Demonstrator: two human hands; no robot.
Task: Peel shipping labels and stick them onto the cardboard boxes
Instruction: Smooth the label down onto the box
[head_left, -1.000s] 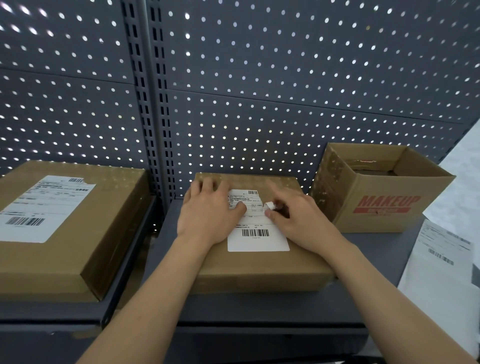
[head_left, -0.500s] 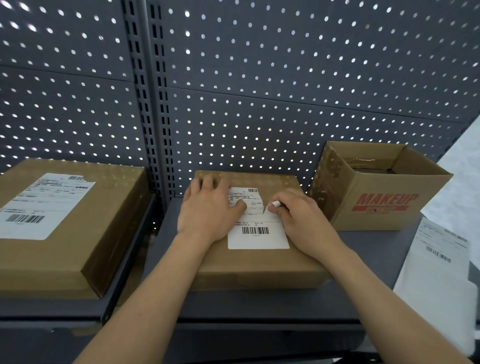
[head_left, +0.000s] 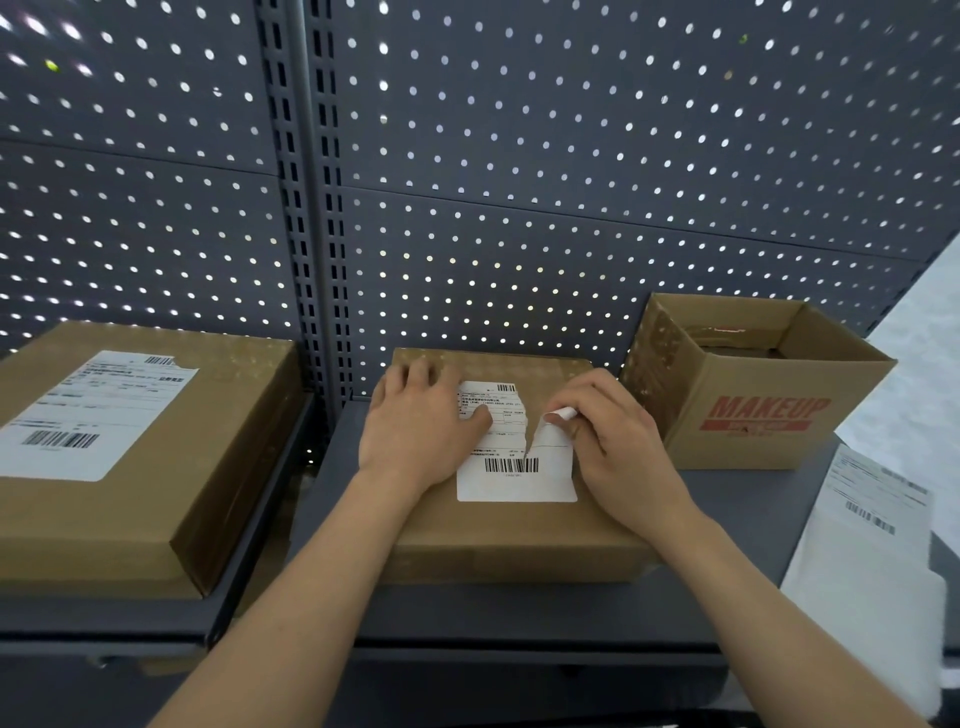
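Head view: your left hand (head_left: 421, 426) lies flat on the centre cardboard box (head_left: 509, 540), fingers straight, thumb pressing the left half of the shipping label (head_left: 519, 480). Your right hand (head_left: 618, 441) pinches the label's curled upper-right edge (head_left: 561, 414) between thumb and forefinger, lifted off the lid. A tear runs down the label's middle to just above the barcode; the lower part lies flat. The box sits on the grey shelf (head_left: 519, 613). A labelled box (head_left: 156, 499) stands to the left; an open MAKEUP box (head_left: 753, 415) and loose label sheets (head_left: 872, 509) lie to the right.
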